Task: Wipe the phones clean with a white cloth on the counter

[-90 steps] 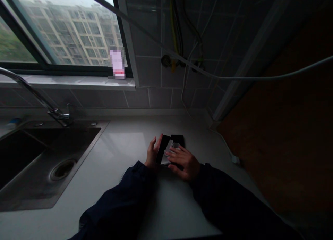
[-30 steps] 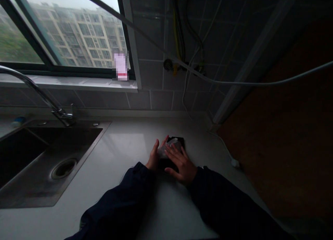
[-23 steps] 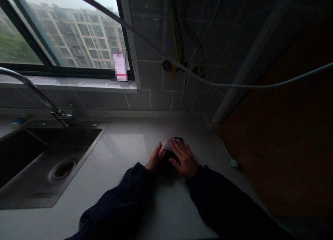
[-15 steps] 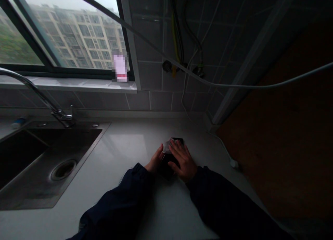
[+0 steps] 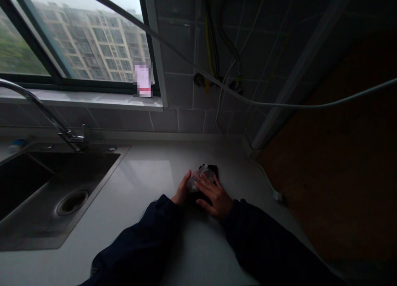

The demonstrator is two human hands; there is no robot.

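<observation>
My left hand (image 5: 182,189) grips a black smartphone (image 5: 196,195) by its left side, low over the white countertop. A crumpled whitish tissue (image 5: 207,171) lies across the phone's dark face. My right hand (image 5: 216,197) presses it down with nearly flat fingers, the thumb spread toward me. Just beyond the tissue shows the edge of another flat black object (image 5: 214,168); its kind is not clear, and most of it is covered by the tissue and my right hand.
A steel sink (image 5: 37,232) with a chrome faucet (image 5: 66,135) lies to the left. The white countertop (image 5: 145,174) runs to a tiled wall. A white cable (image 5: 285,105) hangs across the view. A plug (image 5: 277,196) lies at the right edge, and a pixelated item (image 5: 143,79) stands on the sill.
My right hand has swept the tissue back and forth over the phone, lately down and to the left. The phone stays in my left hand and has tilted slightly.
</observation>
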